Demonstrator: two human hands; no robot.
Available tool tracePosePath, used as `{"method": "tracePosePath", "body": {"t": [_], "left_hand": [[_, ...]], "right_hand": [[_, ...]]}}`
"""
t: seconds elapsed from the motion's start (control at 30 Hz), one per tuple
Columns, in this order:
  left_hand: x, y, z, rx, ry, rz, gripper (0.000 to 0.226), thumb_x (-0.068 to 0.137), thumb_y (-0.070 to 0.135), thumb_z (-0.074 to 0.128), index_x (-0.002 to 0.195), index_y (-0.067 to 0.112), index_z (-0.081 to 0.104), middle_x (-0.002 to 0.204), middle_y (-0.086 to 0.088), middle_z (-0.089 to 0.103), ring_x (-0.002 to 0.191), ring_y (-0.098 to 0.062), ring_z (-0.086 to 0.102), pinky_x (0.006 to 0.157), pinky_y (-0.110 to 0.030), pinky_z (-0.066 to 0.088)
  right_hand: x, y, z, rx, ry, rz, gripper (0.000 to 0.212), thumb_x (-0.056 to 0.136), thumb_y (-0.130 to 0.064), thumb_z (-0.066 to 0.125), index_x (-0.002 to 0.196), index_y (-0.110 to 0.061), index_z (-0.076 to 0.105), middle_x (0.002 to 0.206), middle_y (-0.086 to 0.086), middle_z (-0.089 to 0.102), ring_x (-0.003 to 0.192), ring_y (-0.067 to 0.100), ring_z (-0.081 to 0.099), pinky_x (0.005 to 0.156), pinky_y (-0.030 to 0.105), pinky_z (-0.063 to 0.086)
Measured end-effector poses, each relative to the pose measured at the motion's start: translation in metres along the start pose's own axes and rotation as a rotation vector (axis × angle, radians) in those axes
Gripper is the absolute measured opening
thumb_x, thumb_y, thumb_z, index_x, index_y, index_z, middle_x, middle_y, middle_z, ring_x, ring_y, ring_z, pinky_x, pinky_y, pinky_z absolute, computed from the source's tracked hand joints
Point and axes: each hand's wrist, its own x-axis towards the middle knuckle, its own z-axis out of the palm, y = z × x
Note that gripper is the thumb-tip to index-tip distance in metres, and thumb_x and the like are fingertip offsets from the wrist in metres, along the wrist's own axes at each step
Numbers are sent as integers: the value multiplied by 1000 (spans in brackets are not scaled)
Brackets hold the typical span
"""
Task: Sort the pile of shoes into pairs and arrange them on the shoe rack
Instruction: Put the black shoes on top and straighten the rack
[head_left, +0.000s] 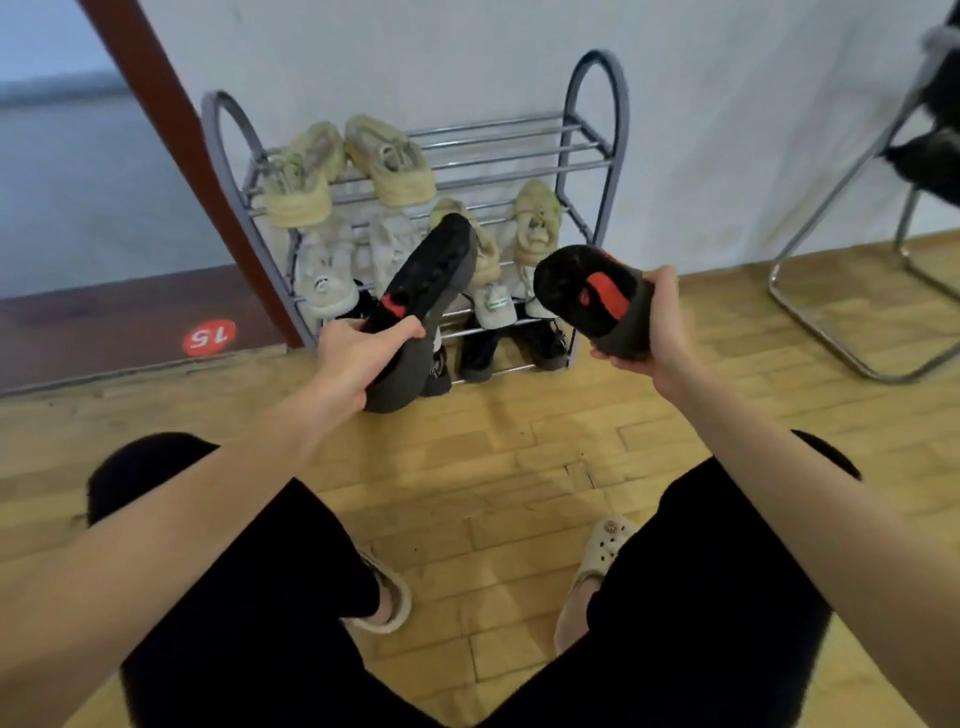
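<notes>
Hands hold two dark shoes, soles up, in front of the shoe rack (597, 104). Left hand (358, 358) grips one dark shoe (426, 291) by its heel before the rack's left half; right hand (660, 322) clasps the other dark shoe (592, 296) before its right half. Pale sneakers (389, 161) fill the shelves.
</notes>
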Motion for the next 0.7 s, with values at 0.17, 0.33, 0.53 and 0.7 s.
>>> {"method": "tracePosePath", "body": {"t": [0.17, 0.33, 0.53, 0.7], "left_hand": [[-14, 53, -8, -50, -20, 123, 27, 63, 31, 86, 71, 23, 61, 79, 8, 63, 87, -16, 62, 81, -33, 50], [4, 114, 2, -97, 11, 206, 28, 60, 34, 87, 73, 19, 67, 81, 2, 69, 84, -16, 67, 80, -36, 57], [67, 188, 52, -124, 30, 224, 48, 58, 36, 84, 93, 8, 65, 90, -1, 65, 87, -17, 64, 68, -28, 52], [135, 225, 102, -63, 84, 212, 50, 57, 37, 82, 93, 8, 64, 91, -4, 65, 85, -22, 62, 68, -28, 53]], "right_hand": [[-25, -46, 12, 153, 83, -163, 44, 87, -47, 36, 103, -17, 64, 101, 13, 73, 63, 37, 71, 42, 18, 44], [-16, -84, 34, 272, 83, -253, 39, 91, -43, 36, 94, -17, 64, 98, 15, 73, 62, 38, 71, 39, 19, 41], [57, -122, 70, 353, 83, -198, 40, 89, -45, 42, 99, -13, 64, 94, 16, 71, 69, 40, 71, 40, 24, 46], [137, -144, 98, 493, 39, -156, 49, 82, -48, 41, 101, -10, 65, 83, 18, 71, 55, 36, 66, 45, 28, 38]]}}
